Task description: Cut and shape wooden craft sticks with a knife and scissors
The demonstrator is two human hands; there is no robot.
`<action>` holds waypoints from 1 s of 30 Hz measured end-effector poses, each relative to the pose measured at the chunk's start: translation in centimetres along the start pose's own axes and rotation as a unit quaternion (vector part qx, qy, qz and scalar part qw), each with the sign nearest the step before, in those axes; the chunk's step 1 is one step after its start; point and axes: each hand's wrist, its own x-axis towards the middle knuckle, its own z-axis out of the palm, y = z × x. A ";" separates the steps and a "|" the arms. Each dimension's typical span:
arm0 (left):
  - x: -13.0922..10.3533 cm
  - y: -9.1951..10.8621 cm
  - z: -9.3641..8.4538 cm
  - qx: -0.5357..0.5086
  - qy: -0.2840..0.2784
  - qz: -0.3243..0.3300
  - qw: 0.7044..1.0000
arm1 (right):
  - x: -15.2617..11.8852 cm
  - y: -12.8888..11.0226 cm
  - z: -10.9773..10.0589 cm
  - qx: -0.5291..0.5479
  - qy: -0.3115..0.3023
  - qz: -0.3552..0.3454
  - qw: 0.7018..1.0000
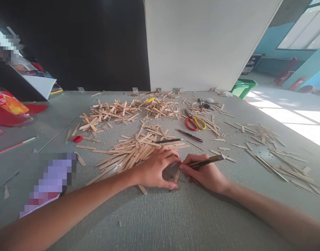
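My left hand curves over a short wooden craft stick on the table, its thumb at the near end and its fingertips by the far end. Dark marks show on that stick. My right hand is closed around a pen, whose tip end is hidden by the fingers beside the stick. Just beyond my left hand lies a loose pile of craft sticks, with a black pen on top. A dark red pen rests farther right.
Scissors with red and yellow handles lie beyond the pens. Heaps of sticks and splinters cover the back of the grey table. A red ring sits left, near a purple blurred item. Split sticks are scattered right.
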 end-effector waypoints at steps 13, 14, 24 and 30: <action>0.0 0.3 -0.1 0.001 0.001 0.000 1.000 | 0.1 0.2 0.0 0.011 -0.021 -0.009 1.000; 0.0 0.3 -0.1 0.003 0.001 0.000 1.000 | 0.1 0.1 0.0 0.006 -0.021 -0.012 1.000; 0.0 0.5 0.5 0.020 0.040 0.029 0.999 | 0.2 0.0 0.0 -0.050 -0.010 -0.057 0.997; -0.3 1.2 0.4 -0.012 0.176 0.033 0.984 | 0.0 -0.2 0.0 -0.051 -0.012 -0.064 0.997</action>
